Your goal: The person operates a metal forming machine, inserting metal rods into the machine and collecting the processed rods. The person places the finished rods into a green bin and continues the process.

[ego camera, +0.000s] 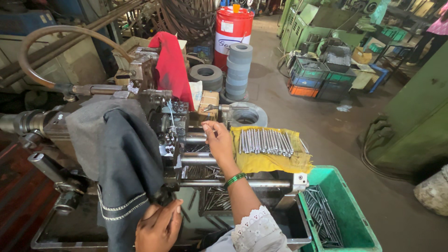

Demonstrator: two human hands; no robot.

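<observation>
Metal rods [265, 141] lie in a row on a yellow cloth [270, 161] at the machine's [177, 140] right side, just right of the right hand [217, 140], whose fingers pinch something small at the machine's middle; what it is cannot be told. Nearest, the left hand [158, 228] is clenched on a lever under a dark grey cloth [126, 163], with a green bin [345, 210] of rods near right. Farther back stand stacked grinding wheels [239, 70] and a red-and-white drum [232, 32].

Shiny metal rods [265, 141] lie on matt yellow cloth [270, 161]; the green plastic crate [343, 179] looks smooth.
</observation>
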